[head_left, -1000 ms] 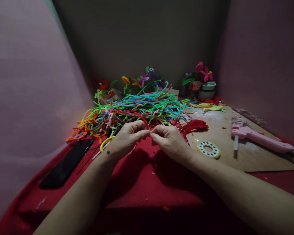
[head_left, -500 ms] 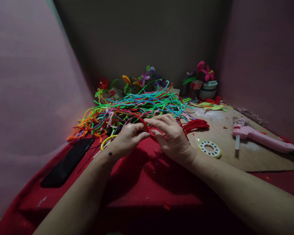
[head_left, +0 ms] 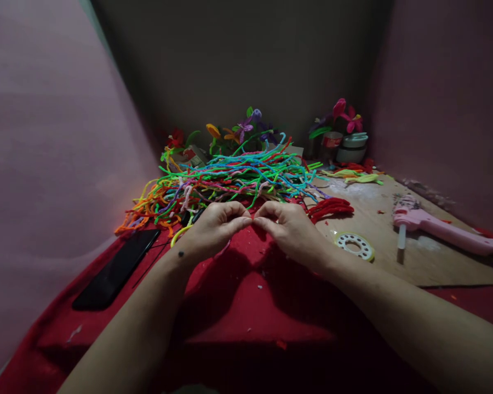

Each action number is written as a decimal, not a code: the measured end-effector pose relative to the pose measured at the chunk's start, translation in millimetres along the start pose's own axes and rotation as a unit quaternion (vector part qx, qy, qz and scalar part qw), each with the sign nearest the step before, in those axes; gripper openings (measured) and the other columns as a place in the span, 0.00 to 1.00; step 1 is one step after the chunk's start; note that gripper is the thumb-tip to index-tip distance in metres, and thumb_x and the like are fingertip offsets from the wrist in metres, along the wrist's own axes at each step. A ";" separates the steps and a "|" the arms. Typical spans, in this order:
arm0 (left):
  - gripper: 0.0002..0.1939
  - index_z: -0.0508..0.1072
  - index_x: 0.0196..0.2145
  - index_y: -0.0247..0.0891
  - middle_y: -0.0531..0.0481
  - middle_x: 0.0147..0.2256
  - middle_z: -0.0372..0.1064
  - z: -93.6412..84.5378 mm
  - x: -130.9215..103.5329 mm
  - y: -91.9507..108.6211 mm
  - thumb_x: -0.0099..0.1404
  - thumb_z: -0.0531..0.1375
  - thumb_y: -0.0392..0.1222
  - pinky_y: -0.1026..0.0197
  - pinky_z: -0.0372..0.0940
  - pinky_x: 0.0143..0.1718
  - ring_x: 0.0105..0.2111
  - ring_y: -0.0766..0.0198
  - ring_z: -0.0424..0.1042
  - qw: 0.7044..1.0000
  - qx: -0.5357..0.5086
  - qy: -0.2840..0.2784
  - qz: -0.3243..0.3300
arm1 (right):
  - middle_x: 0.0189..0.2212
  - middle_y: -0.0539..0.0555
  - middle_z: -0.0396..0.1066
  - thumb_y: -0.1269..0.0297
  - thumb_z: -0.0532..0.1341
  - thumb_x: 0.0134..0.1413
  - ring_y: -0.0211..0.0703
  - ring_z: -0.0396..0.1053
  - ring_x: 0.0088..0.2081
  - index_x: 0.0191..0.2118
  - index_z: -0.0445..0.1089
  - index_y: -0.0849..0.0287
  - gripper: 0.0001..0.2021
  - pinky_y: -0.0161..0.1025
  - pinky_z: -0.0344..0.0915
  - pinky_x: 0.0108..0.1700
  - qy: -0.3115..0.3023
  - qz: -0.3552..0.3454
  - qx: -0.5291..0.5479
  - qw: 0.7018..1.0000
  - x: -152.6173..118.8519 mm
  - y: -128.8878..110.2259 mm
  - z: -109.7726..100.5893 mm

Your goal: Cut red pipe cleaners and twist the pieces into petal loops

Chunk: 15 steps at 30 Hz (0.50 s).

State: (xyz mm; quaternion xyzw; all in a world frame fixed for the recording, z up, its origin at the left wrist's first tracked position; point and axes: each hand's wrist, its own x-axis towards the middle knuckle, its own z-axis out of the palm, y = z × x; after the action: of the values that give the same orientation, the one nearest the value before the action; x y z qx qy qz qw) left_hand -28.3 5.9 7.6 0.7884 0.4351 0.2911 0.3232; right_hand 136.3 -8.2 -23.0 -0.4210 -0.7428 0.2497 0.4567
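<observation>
My left hand [head_left: 219, 223] and my right hand [head_left: 292, 229] meet fingertip to fingertip above the red cloth [head_left: 267, 312]. Both are closed in a pinch, thumbs against index fingers. Between them is a red pipe cleaner, now almost wholly hidden by the fingers. Just beyond the hands lies a tangled pile of pipe cleaners [head_left: 234, 176] in green, blue, orange, red and other colours. A bundle of folded red pipe cleaners [head_left: 331, 208] rests to the right of my right hand.
A black phone [head_left: 117, 269] lies at left. On the brown board [head_left: 388, 219] at right are a pink glue gun [head_left: 447, 232] and a round, holed yellow-and-white disc [head_left: 354, 246]. Pipe-cleaner flowers [head_left: 244, 127] stand at the back, near a lidded container [head_left: 352, 146].
My right fingers have gone from loosely spread to a pinch, meeting the left fingertips. The red pipe cleaner that stood up between the hands is now mostly out of sight.
</observation>
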 end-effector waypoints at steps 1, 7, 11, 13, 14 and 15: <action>0.10 0.71 0.26 0.33 0.52 0.23 0.65 0.5 0.3 0.2 0.55 0.57 0.43 0.67 0.56 0.26 0.24 0.68 0.61 1.000 0.004 0.008 0.003 | 0.21 0.52 0.69 0.69 0.56 0.50 0.36 0.62 0.24 0.25 0.70 0.63 0.07 0.36 0.58 0.31 -0.019 0.044 0.066 0.997 0.3 -0.7 -0.7; 0.09 0.70 0.26 0.33 0.53 0.24 0.65 3.3 0.4 0.7 0.56 0.56 0.42 0.66 0.58 0.29 0.26 0.68 0.62 0.999 0.015 0.037 0.020 | 0.15 0.50 0.67 0.69 0.60 0.42 0.32 0.61 0.18 0.22 0.71 0.66 0.06 0.33 0.56 0.24 -0.099 0.184 0.260 0.943 0.9 -1.6 -3.4; 0.09 0.72 0.25 0.33 0.52 0.25 0.66 3.2 -0.3 3.5 0.55 0.57 0.42 0.66 0.58 0.32 0.28 0.67 0.63 0.995 0.060 0.066 0.054 | 0.15 0.51 0.67 0.71 0.59 0.41 0.31 0.61 0.18 0.21 0.70 0.67 0.05 0.32 0.57 0.23 -0.088 0.203 0.239 0.945 0.9 -5.9 -3.3; 0.10 0.73 0.25 0.32 0.52 0.26 0.66 2.3 -0.4 5.1 0.55 0.58 0.42 0.66 0.58 0.32 0.28 0.67 0.64 0.994 0.075 0.069 0.043 | 0.15 0.51 0.68 0.73 0.58 0.41 0.31 0.61 0.18 0.20 0.70 0.67 0.06 0.31 0.58 0.24 -0.078 0.202 0.221 0.951 0.9 -7.2 -2.6; 0.10 0.73 0.25 0.32 0.52 0.25 0.66 1.7 -0.4 5.7 0.55 0.58 0.43 0.66 0.58 0.31 0.28 0.67 0.63 0.995 0.075 0.064 0.031 | 0.16 0.52 0.68 0.73 0.58 0.42 0.31 0.62 0.18 0.20 0.70 0.66 0.06 0.31 0.59 0.24 -0.074 0.198 0.212 0.954 0.8 -7.1 -1.9; 0.11 0.73 0.25 0.32 0.52 0.24 0.66 1.1 -0.5 6.1 0.55 0.58 0.43 0.66 0.57 0.30 0.27 0.67 0.63 0.996 0.070 0.055 0.018 | 0.16 0.52 0.68 0.73 0.57 0.42 0.32 0.63 0.19 0.20 0.70 0.66 0.06 0.32 0.60 0.25 -0.067 0.190 0.203 0.958 0.7 -6.4 -1.0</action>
State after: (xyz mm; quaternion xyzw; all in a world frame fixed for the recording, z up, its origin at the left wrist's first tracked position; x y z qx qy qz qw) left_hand -24.7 2.6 11.5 0.7993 0.4574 0.3089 0.2375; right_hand 134.5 -11.0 -17.3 -0.4348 -0.6117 0.5055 0.4258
